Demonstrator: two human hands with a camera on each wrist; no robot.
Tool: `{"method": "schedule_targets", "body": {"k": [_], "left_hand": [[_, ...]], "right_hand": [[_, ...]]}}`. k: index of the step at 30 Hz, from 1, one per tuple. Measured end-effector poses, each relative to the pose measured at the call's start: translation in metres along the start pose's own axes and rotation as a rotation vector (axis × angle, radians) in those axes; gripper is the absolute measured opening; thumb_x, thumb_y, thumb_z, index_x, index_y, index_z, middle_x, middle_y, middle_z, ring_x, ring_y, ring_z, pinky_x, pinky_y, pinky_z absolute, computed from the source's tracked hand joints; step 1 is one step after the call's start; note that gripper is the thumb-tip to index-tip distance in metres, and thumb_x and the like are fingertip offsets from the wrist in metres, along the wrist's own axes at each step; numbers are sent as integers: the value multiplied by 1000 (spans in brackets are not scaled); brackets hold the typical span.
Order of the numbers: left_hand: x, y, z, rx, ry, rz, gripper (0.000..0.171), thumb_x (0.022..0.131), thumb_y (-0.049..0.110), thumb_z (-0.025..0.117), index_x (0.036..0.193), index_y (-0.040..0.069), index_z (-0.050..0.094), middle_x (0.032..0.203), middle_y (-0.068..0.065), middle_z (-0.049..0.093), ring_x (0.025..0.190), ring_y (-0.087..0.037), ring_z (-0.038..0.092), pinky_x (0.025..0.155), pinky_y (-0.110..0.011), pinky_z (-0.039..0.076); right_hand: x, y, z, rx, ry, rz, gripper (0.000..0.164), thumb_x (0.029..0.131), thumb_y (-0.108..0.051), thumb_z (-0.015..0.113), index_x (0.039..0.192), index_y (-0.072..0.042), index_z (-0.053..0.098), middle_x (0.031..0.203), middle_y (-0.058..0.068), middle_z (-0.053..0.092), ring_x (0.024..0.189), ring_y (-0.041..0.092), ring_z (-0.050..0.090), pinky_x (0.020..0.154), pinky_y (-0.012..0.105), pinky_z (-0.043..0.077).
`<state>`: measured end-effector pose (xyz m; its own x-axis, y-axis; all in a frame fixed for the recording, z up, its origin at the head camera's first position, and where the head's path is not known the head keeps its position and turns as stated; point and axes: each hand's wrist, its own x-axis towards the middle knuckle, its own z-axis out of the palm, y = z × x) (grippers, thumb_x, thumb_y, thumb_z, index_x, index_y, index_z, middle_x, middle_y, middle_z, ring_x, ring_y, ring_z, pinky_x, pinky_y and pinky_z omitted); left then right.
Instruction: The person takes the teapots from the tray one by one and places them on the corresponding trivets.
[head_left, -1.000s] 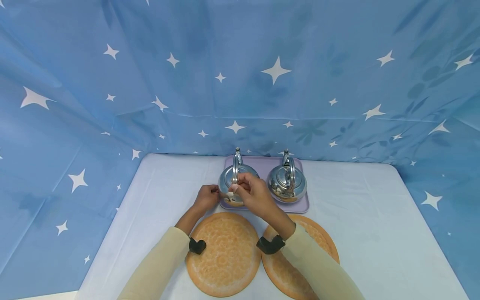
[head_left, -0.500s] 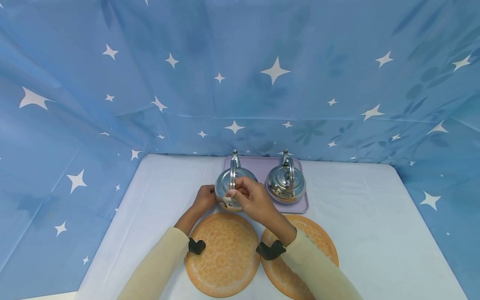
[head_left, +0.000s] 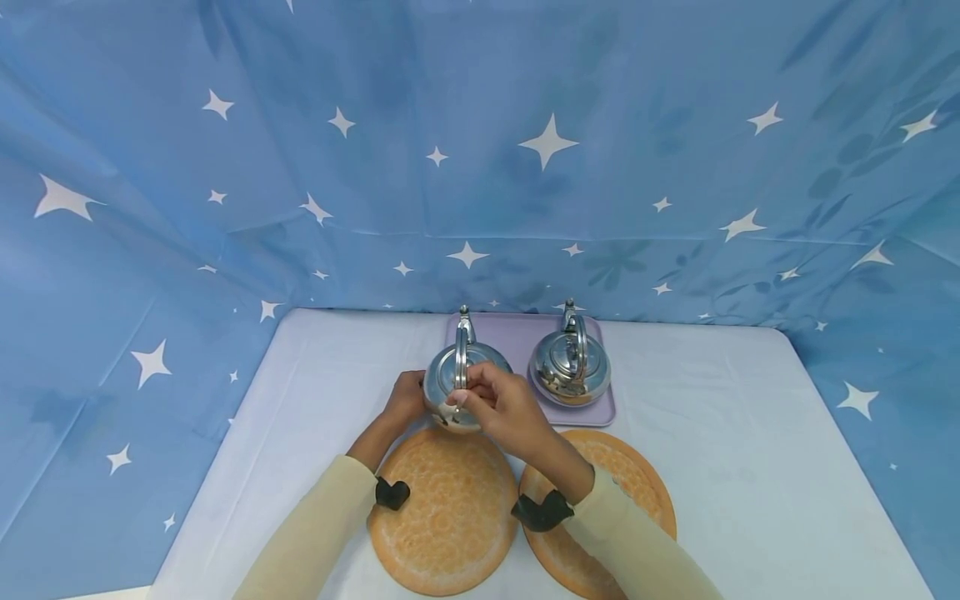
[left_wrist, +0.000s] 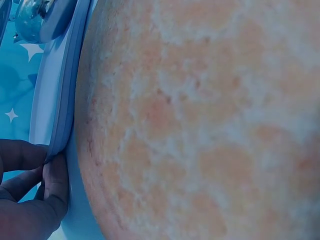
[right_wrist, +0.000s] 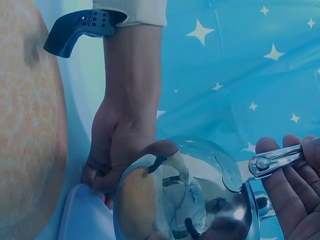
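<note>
A shiny metal kettle (head_left: 442, 387) hangs from my right hand (head_left: 510, 412), its spout towards the back curtain. Curled fingers grip its top handle (right_wrist: 277, 161) in the right wrist view. The kettle appears raised above the lilac tray (head_left: 517, 332), over its near left part. At the tray's near left corner, my left hand (head_left: 406, 397) pinches the tray edge between thumb and fingers, as the left wrist view shows at the tray rim (left_wrist: 62, 100). A second metal kettle (head_left: 566, 375) stands on the tray's right side.
Two round mats with a bread-like print, a left mat (head_left: 442, 525) and a right mat (head_left: 633, 471), lie in front of the tray. All rest on a white-covered table (head_left: 750, 450). A blue star-patterned curtain (head_left: 510, 192) closes off the back and sides.
The right hand has brought the left kettle towards me and slightly left, away from the tray's middle. My left hand has barely moved. The second kettle has stayed put.
</note>
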<state>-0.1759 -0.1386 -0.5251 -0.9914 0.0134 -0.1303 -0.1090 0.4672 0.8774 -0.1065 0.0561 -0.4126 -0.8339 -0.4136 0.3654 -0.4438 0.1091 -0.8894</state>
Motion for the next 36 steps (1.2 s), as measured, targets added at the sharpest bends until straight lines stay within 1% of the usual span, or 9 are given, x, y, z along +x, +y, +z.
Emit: {"method": "schedule_targets", "body": {"k": [5,12,17,22,25,27,30,34,36], "left_hand": [[0,0,1,-19,10,12,8,77,-2,64,80,-6,70,71,-8,63,66,-17,51,61,-27,42],[0,1,-1,-1,0,-1,17,82,3,65,94,-7,73,87,-14,71,80,-22,61,73,-32,50],[-1,2,1,-40,-43,-49,30,88,7,63,114,-8,67,108,-21,68,104,-32,63,88,-42,51],[0,2,2,-26,-45,-61,32,89,6,61,115,-11,65,111,-24,67,107,-36,61,90,-44,50],[1,2,3,-10,-43,-61,32,90,6,60,116,-11,64,112,-24,66,109,-37,60,92,-44,49],[1,3,3,-16,-49,-77,32,91,8,59,117,-10,64,113,-24,66,110,-37,60,94,-44,48],[0,4,3,-34,-62,-105,33,93,8,58,120,-10,62,115,-25,64,111,-36,60,94,-43,48],[0,4,2,-52,-72,-133,34,94,6,57,124,-11,59,116,-25,64,110,-36,60,93,-42,49],[-1,3,1,-49,-71,-132,34,94,5,57,124,-11,59,114,-25,64,109,-36,61,92,-42,50]], "right_hand": [[-4,1,1,-4,-3,-5,8,91,-5,65,98,-2,60,82,9,66,63,14,59,55,25,48],[-9,0,3,27,-24,-4,8,93,-9,64,97,-4,60,82,11,66,63,16,61,53,24,47],[-16,2,4,3,-17,-9,8,92,-8,66,95,-4,60,75,6,63,55,7,49,48,23,40],[-20,2,4,-11,-18,-8,9,90,-7,67,95,-5,59,65,-5,49,51,5,34,46,22,33],[-21,-4,6,-11,-28,8,9,90,-2,67,95,-2,59,65,-5,48,51,3,32,45,21,31],[-22,-13,5,-9,-32,18,9,89,2,66,93,1,59,64,-2,48,51,2,32,46,20,30],[-23,-16,7,4,-43,47,9,88,4,66,94,3,59,69,6,58,55,4,43,49,19,37],[-27,-3,11,30,-54,56,9,91,-3,66,97,-1,60,81,12,66,61,11,55,51,21,45],[-29,-2,12,36,-56,40,9,91,-4,66,97,-2,60,76,8,64,56,9,51,48,21,42]]}}
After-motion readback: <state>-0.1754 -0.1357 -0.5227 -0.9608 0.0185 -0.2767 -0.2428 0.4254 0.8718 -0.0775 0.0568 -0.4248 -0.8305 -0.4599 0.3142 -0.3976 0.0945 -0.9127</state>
